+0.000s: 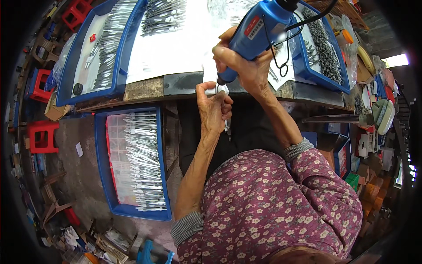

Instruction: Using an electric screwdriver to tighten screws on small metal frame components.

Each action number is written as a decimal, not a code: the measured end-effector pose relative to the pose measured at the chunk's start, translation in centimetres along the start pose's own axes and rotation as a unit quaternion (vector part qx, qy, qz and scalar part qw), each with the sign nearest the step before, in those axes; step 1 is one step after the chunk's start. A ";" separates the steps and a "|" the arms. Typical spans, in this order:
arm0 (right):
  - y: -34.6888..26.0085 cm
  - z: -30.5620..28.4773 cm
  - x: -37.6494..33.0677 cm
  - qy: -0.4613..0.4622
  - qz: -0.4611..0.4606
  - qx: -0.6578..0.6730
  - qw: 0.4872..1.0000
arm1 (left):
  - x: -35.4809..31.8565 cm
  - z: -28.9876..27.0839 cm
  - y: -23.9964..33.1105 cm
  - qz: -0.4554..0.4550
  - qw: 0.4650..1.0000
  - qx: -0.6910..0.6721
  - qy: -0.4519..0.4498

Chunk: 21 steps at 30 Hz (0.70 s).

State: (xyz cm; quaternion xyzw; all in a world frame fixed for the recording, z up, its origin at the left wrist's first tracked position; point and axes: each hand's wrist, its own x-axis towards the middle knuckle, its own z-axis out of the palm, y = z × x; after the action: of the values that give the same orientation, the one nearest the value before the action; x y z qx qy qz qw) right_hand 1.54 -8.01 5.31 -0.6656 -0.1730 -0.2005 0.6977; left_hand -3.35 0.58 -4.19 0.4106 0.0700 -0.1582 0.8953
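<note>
Flowered maroon top (250, 193), nearest, lower centre. Blue tray (99, 94) of slim metal parts, on the surface (143, 90). Lower blue bin (140, 213), similar parts. Left hand (214, 105): grip clenched around a metal piece (227, 125) at the front edge. Right hand (252, 72): grip wrapped around a blue power driver (257, 31), tip close to that piece. Blue box (325, 83), small dark parts.

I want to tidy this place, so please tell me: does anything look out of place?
Yes: a small white slip lies on the floor, left of the lower blue tray; it looks odd there, perhaps dropped.
</note>
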 end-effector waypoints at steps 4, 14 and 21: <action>0.1 0.1 0.0 0.001 0.002 -0.017 1.000 | 0.0 0.0 0.1 -0.007 1.000 -0.001 0.007; 0.3 0.6 -0.4 -0.019 0.007 -0.065 0.998 | 0.1 0.1 0.1 -0.003 1.000 -0.005 0.014; 0.2 1.2 -0.2 -0.004 0.085 -0.075 0.994 | 0.2 0.1 -0.3 0.007 1.000 -0.018 0.011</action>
State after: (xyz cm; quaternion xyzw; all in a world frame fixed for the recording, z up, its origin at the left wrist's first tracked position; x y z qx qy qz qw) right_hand 1.54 -6.82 5.07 -0.7294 -0.1032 -0.1501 0.6594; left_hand -3.21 0.29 -4.38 0.3963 0.0800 -0.1464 0.9028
